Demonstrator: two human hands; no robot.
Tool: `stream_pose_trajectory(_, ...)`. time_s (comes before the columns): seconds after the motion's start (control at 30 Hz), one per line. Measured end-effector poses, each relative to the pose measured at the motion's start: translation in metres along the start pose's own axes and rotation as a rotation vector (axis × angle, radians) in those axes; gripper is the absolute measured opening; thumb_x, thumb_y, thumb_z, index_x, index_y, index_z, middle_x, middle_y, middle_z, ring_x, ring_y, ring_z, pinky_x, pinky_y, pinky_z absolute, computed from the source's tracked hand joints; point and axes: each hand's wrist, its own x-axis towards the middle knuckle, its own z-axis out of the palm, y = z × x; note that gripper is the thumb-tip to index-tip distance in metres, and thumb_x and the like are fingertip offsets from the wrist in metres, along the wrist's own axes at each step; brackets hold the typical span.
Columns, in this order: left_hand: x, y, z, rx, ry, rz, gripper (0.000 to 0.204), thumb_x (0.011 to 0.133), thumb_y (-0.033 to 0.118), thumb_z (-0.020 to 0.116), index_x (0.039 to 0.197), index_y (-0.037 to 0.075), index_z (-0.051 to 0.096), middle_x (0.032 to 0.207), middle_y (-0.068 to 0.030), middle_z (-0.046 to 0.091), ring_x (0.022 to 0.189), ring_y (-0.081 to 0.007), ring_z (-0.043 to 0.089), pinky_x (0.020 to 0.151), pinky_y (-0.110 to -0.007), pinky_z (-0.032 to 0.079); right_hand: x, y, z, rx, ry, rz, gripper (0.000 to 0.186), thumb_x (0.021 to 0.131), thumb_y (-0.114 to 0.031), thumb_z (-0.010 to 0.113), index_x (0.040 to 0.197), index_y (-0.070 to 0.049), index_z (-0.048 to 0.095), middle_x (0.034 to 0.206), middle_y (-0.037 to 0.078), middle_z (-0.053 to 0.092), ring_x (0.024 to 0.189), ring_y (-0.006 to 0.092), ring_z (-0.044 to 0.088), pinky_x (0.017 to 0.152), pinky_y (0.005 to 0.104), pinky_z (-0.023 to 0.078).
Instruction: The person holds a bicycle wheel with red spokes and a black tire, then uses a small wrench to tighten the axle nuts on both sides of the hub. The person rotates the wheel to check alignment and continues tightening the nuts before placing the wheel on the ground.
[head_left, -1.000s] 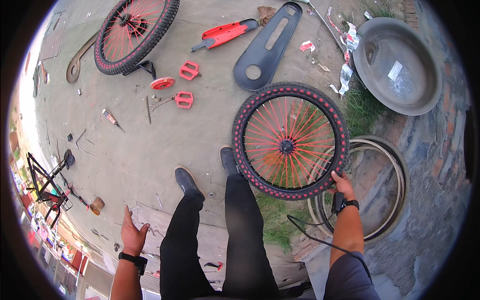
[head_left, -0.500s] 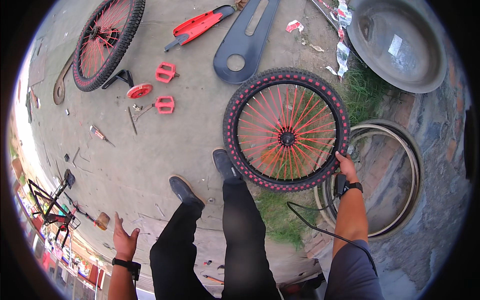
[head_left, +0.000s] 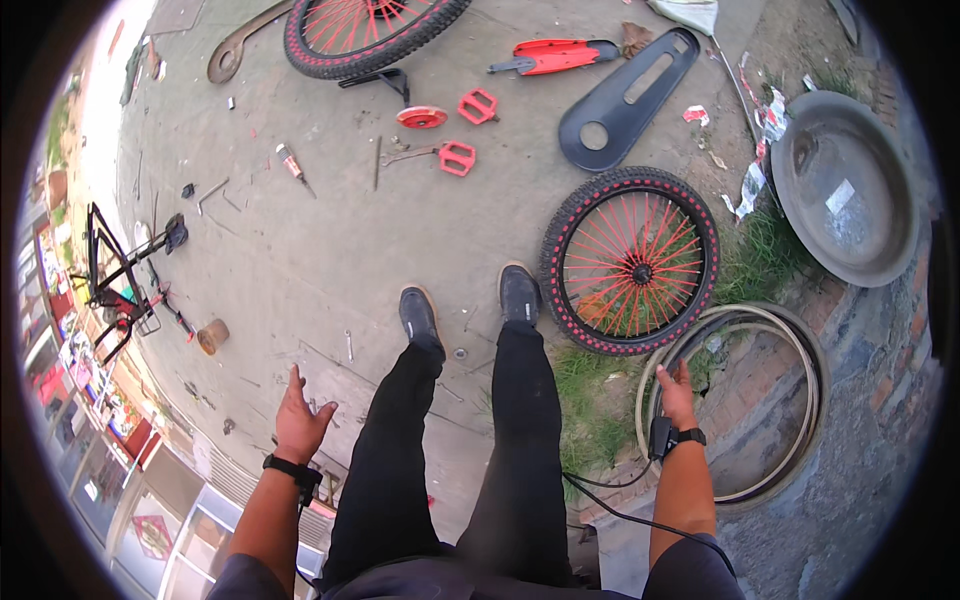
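A bicycle wheel [head_left: 641,273] with red spokes and a black tyre dotted red lies flat on the ground, partly over grass. My right hand [head_left: 677,398] is just below its near edge, apart from the tyre, with the fingers spread and nothing in them. Under and beside that hand are several loose hoop-like rims or tyres [head_left: 812,400]. Out to the left, my left hand [head_left: 302,418] hangs in the air, fingers stretched and thumb apart, also holding nothing. Both wrists wear black straps with small devices.
Two red pedals [head_left: 457,158], a training wheel [head_left: 421,118], a screwdriver [head_left: 289,162] and a dark chain guard [head_left: 612,107] lie ahead. A second wheel [head_left: 375,45] is at the top. A bicycle frame [head_left: 125,270] stands left; a grey basin [head_left: 850,240] is far right.
My right hand has let go of the wheel's tyre and drawn back toward me. The wheel lies farther from me in view. My view has shifted, and both feet have moved.
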Motion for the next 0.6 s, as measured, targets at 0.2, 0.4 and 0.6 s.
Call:
stream_pose_trajectory(0.2,-0.071,-0.023,0.007,-0.222,0.033,-0.159,0.103,0.081,0.031,0.082,0.158,0.000,0.019,0.137,-0.0267,0.058,0.123,-0.0417,0.058,0.103,-0.044,0.048,-0.058,-0.038,0.024,-0.241,-0.257,-0.046,0.081,0.094,-0.023,0.074,0.158,-0.002,0.028,0.149,0.023,0.049,0.130,0.0269,0.053,0.110,0.0376,0.042)
stream_pose_trajectory(0.4,-0.157,-0.062,0.041,-0.451,0.066,-0.343,0.104,0.082,0.033,0.082,0.157,-0.002,0.019,0.137,-0.0271,0.057,0.123,-0.0423,0.058,0.103,-0.045,0.048,-0.107,-0.152,0.084,-0.323,-0.411,-0.171,0.071,0.095,-0.026,0.073,0.156,-0.013,0.038,0.129,0.006,0.062,0.102,0.0168,0.066,0.059,0.0238,0.043)
stream_pose_trajectory(0.6,-0.219,-0.088,0.083,-0.643,0.071,-0.501,0.104,0.082,0.034,0.082,0.157,-0.003,0.021,0.138,-0.0264,0.057,0.126,-0.0401,0.057,0.104,-0.045,0.047,-0.186,-0.229,0.160,-0.432,-0.493,-0.248,0.061,0.096,-0.018,0.071,0.149,-0.004,0.043,0.120,0.008,0.066,0.102,0.0153,0.065,0.082,0.0290,0.051)
